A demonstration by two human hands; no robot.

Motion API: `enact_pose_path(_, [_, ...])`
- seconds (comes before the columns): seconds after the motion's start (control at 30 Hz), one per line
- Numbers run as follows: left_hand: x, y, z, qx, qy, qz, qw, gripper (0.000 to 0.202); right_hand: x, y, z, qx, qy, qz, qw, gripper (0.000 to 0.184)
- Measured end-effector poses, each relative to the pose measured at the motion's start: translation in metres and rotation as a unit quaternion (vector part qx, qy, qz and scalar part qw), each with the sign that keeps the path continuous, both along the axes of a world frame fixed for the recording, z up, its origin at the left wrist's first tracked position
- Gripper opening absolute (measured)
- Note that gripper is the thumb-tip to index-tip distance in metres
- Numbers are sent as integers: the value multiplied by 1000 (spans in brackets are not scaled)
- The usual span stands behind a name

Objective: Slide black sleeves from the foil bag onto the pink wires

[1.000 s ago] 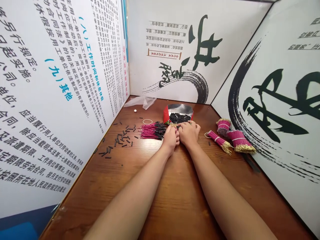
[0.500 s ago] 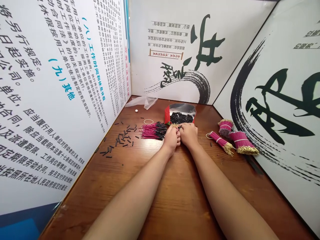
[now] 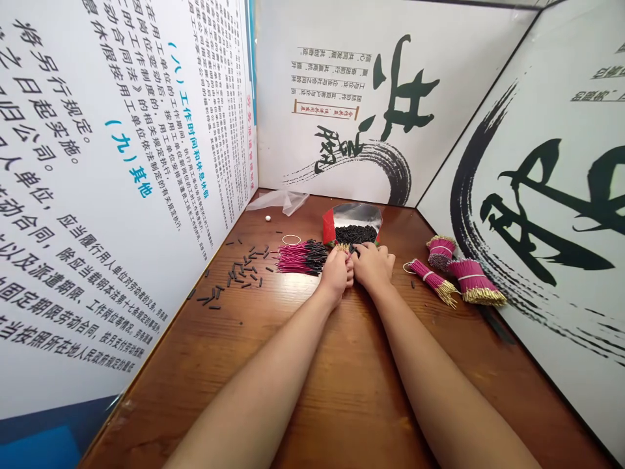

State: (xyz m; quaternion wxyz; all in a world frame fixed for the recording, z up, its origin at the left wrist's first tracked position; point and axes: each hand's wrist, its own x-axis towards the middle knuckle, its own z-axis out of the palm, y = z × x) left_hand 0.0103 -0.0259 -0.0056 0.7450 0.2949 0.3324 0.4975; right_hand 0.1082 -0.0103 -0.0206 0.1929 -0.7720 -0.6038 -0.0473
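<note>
My left hand (image 3: 335,272) is closed round a small bunch of pink wires whose gold tips (image 3: 341,247) stick out past the fingers. My right hand (image 3: 374,264) rests against it, fingers pinched at the wire tips; what it pinches is too small to make out. Just beyond both hands stands a red box (image 3: 329,226) holding several short black sleeves (image 3: 356,233). To the left of my left hand lies a loose pile of pink wires with black sleeves on their ends (image 3: 300,255).
Loose black sleeves (image 3: 239,270) are scattered on the wooden table (image 3: 312,365) at the left. Three tied pink wire bundles (image 3: 456,273) lie at the right. A rubber band (image 3: 291,239), a plastic bag (image 3: 280,198) and printed boards on three sides surround the spot.
Both hands have stayed together by the red box; the right hand's fingers have shifted slightly. The view has drifted a little.
</note>
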Motion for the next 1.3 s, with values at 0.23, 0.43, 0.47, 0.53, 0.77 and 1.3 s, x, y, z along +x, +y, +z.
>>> enact_pose_path(0.23, [0, 1, -2, -3, -6, -2, 1000, 14, 0, 4, -2, 31, 27, 19, 999, 40])
enact_pose_path(0.43, [0, 1, -1, 4, -1, -2, 1000, 13, 0, 5, -3, 64, 66, 11, 996, 43])
enact_pose_path(0.47, [0, 1, -1, 6, -2, -2, 1000, 14, 0, 5, -3, 66, 71, 9, 995, 43])
enact_pose_path(0.53, [-1, 0, -1, 12, -6, -6, 1000, 14, 2, 5, -4, 76, 83, 8, 994, 41])
enact_pose_path(0.77, [-2, -1, 1, 18, -3, -15, 1000, 14, 4, 5, -2, 164, 142, 33, 976, 34])
enact_pose_path(1.3, [-2, 0, 5, -14, 3, -14, 1000, 10, 10, 10, -7, 285, 288, 72, 912, 29])
